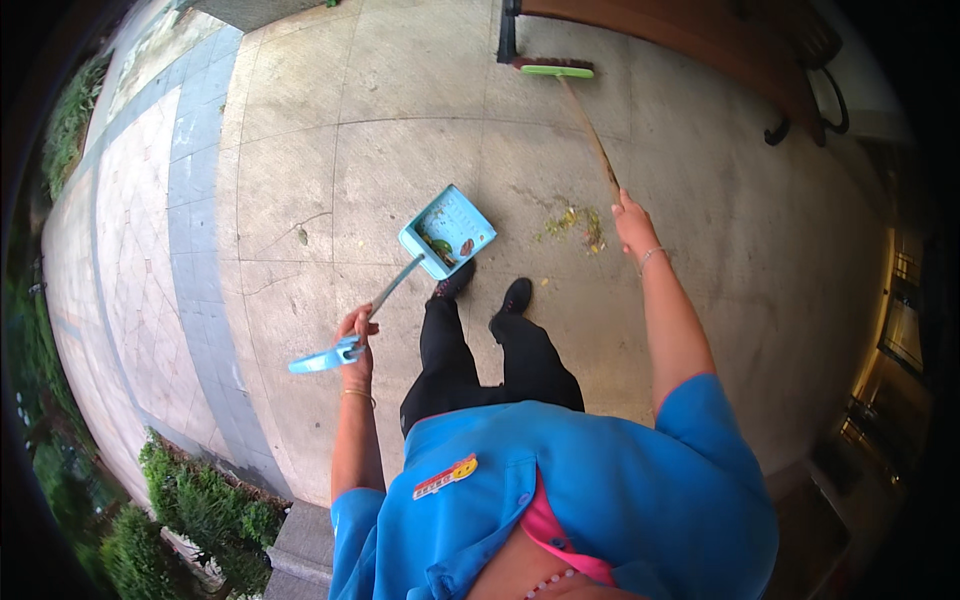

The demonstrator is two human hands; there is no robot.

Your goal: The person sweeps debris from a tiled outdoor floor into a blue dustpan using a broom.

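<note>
My left hand (358,336) grips the pole of a light-blue long-handled dustpan (457,219), just below its blue top grip (319,360). Leaves and debris (442,249) lie in the pan, which is beside my left shoe (456,281). In my right hand (636,225) is the wooden handle (589,131) of a broom, reaching away from me. Its green head (557,72) with dark reddish bristles is at the foot of a bench-like wooden piece. A scattered patch of leaves and yellow bits (574,225) lies on the paving between the dustpan and my right hand.
The wooden piece (660,45) with dark metal legs (508,34) stands at the far right. Stone paving (405,82) spreads around me, with a grey-blue tile band (196,247) on the left. Shrubs (202,495) and a stone step (300,551) are at lower left. A twig (304,234) lies left of the dustpan.
</note>
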